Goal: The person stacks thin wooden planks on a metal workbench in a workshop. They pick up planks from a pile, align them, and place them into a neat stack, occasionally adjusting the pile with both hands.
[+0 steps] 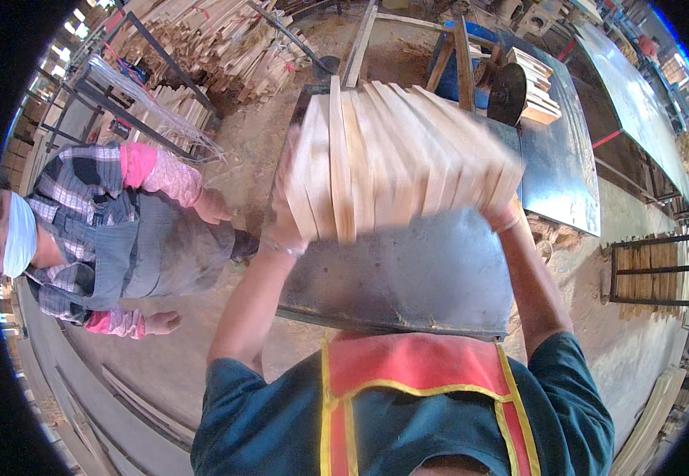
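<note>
A wide row of pale wooden slats point(408, 163) is squeezed between my two hands above a dark metal table point(400, 274). My left hand point(284, 226) presses on the row's left end, its fingers mostly hidden behind the wood. At the opposite end, my right hand point(503, 214) grips the last slats, partly blurred. The slats stand side by side, smeared by motion. One slat near the left sticks up above the others. Whether their lower ends touch the tabletop, I cannot tell.
A round saw blade point(508, 94) stands beyond the slats, with more cut pieces point(541, 87) beside it. At left, close by, is a co-worker in a grey apron point(162, 246). Wood piles point(225, 40) lie far left; a rack of boards point(654, 270) stands right.
</note>
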Motion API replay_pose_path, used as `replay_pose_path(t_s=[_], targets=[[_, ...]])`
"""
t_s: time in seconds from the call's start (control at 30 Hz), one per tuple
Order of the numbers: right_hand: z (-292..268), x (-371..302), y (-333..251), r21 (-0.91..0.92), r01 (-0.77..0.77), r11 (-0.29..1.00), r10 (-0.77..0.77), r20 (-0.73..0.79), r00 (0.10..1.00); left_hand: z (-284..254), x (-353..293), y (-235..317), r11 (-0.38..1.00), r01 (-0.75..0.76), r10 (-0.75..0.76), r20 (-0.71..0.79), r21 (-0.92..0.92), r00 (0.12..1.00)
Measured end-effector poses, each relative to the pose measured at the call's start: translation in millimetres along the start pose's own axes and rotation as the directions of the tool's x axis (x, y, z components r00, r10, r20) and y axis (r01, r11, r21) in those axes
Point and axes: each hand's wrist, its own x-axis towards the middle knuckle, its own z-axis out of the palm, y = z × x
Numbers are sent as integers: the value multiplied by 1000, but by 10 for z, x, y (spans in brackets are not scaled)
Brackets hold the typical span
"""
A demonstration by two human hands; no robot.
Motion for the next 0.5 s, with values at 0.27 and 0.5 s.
replay_pose_path(t_s=[0.27,0.5], targets=[[432,-870,442,-866,278,416,280,412,867,-194,-991,-380,571,-226,-379,497,789,781],[90,-879,307,41,-463,885,440,251,862,-428,-615,-56,619,333,-700,307,712,645]])
